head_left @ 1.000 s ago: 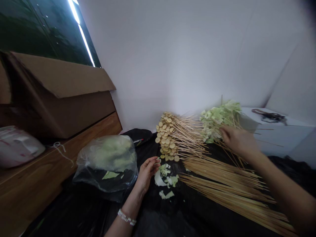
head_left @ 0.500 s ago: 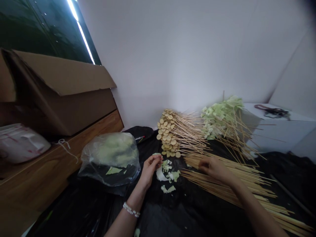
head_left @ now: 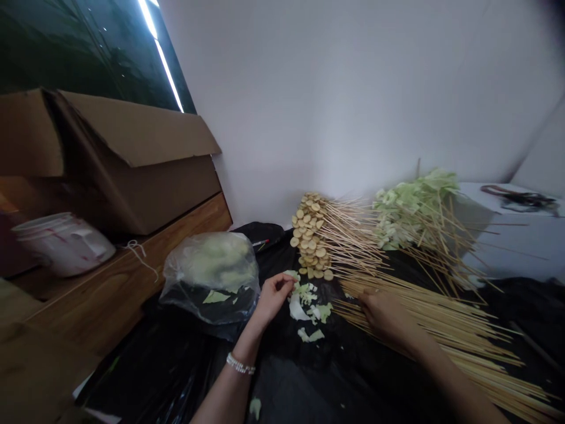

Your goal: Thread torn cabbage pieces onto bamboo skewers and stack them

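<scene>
While the left hand [head_left: 274, 296] pinches a pale green leaf piece [head_left: 291, 274] between thumb and fingers, beside leaf scraps [head_left: 298, 307] on the black surface [head_left: 291, 380], the right hand [head_left: 382, 309] is at the bare sticks [head_left: 468, 335]; whether its grip has one, I cannot tell. Skewered round slices [head_left: 311, 229] lie beyond the scraps, leaf-laden skewers [head_left: 408, 203] to their right.

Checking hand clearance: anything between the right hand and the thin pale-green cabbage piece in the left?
Nothing upright visible between the right hand and that cabbage piece; only torn, pale-green cabbage scraps and the ends of thin tan wooden skewers lie low on the black plastic sheet.
</scene>
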{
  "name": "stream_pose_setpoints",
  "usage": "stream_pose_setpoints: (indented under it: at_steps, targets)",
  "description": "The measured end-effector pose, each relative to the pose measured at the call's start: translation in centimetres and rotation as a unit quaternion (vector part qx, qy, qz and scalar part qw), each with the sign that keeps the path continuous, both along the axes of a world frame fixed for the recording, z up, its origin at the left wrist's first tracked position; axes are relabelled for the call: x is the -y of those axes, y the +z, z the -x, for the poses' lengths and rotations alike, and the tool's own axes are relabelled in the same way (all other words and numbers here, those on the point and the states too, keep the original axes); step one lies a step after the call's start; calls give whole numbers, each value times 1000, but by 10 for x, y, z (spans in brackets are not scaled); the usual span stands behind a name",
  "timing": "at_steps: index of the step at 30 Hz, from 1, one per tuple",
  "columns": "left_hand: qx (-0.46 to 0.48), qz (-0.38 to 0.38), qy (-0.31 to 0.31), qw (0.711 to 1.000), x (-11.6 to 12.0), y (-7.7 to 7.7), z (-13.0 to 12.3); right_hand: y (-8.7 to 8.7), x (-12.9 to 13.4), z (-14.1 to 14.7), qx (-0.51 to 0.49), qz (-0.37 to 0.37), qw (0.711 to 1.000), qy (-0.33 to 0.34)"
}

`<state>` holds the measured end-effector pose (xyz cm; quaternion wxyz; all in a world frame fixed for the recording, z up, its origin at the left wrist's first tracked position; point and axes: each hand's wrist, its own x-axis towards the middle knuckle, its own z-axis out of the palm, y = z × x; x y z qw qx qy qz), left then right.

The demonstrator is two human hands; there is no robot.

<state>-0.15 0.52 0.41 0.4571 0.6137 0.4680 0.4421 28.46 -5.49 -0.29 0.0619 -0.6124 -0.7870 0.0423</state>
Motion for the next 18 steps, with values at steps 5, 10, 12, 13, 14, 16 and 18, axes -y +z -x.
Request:
stream_pose_setpoints:
  at_steps: [5, 10, 12, 13, 14, 16, 18]
  targets:
    - [-132, -88, -65, 985, 2, 1, 8, 3, 3, 4, -6, -60, 998, 11]
    - [-238, -125, -89, 959, 8, 10, 11, -2, 0, 11, -32, -154, 986, 50]
    - [-281, -128, -78, 948, 9, 11, 13, -8, -2, 13, -36, -179, 981, 68]
    - [-298, -126, -75, 943, 9, 10, 15, -11, -3, 13, -36, -187, 979, 74]
    - [-310, -120, -76, 940, 9, 10, 16, -15, -4, 14, -35, -193, 978, 76]
    - [-318, -105, -89, 938, 8, 8, 18, -19, -5, 14, -28, -203, 976, 79]
    - [-295, -96, -105, 945, 7, 7, 18, -21, -5, 14, -23, -211, 973, 86]
